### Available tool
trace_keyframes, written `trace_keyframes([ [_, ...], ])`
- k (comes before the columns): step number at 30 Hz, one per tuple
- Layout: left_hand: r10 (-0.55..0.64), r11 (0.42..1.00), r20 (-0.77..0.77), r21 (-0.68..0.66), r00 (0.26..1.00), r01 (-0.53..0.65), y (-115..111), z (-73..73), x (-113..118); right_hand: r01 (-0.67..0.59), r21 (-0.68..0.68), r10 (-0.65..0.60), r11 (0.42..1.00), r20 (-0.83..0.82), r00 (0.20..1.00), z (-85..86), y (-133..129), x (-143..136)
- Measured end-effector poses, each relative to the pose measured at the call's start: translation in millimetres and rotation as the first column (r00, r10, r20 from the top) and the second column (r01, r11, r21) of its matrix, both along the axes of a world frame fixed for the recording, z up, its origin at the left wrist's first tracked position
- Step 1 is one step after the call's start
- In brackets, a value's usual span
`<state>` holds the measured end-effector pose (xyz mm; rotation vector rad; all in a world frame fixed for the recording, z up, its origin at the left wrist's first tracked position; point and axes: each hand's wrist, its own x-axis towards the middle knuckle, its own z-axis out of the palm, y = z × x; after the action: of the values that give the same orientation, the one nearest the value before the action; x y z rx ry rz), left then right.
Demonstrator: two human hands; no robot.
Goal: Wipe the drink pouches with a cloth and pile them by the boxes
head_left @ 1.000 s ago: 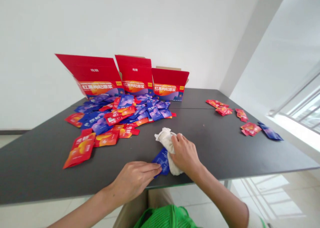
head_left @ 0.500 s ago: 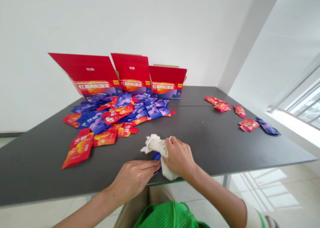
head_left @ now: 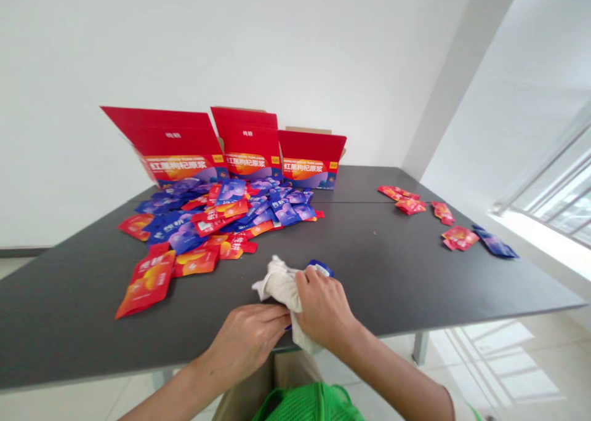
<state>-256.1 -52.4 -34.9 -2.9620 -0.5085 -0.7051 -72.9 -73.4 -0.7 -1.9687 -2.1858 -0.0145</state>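
Observation:
At the table's near edge, my right hand [head_left: 325, 304] is closed on a crumpled white cloth [head_left: 281, 287] and presses it over a blue pouch [head_left: 322, 267]. The pouch's far end shows beyond my right knuckles, and a sliver of blue shows by my left fingertips. My left hand [head_left: 252, 338] lies low against the table with its fingers together, pinching the near end of that pouch. The cloth and both hands cover most of the pouch.
Three open red boxes [head_left: 184, 168] stand in a row at the back. Before them lies a heap of red and blue pouches [head_left: 173, 230], with a red pouch [head_left: 150, 282] at its near left. Several more pouches [head_left: 460, 237] lie along the right side of the dark table [head_left: 369, 255].
My right hand and the cloth have slid slightly left over the pouch. The pouch's far end now shows past my right hand, and less blue shows between the hands.

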Motion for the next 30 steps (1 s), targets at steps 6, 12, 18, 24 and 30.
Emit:
trace_keyframes([
  [6,0.048,0.994,0.158,-0.109,0.986,-0.031,4,14.6,-1,0.307,-0.022,-0.307,0.951,-0.116,0.944,-8.6,27,44],
  [12,0.339,0.880,0.279,-0.433,0.899,-0.197,39,82.8,5,0.249,-0.054,-0.239,0.967,-0.526,0.816,-25.7,24,93],
  [18,0.062,0.813,0.064,-0.582,0.996,-0.013,102,84.4,52,0.233,0.059,-0.155,0.971,-0.586,0.795,-32.0,7,91],
  [24,0.087,0.876,-0.029,-0.474,0.996,-0.090,106,36.2,79,0.286,0.106,-0.166,0.952,-0.608,0.776,-34.7,4,93],
  [30,0.271,0.857,-0.190,-0.398,0.944,-0.326,43,1.9,36,0.326,0.117,-0.187,0.938,-0.623,0.760,-35.1,-9,105],
])
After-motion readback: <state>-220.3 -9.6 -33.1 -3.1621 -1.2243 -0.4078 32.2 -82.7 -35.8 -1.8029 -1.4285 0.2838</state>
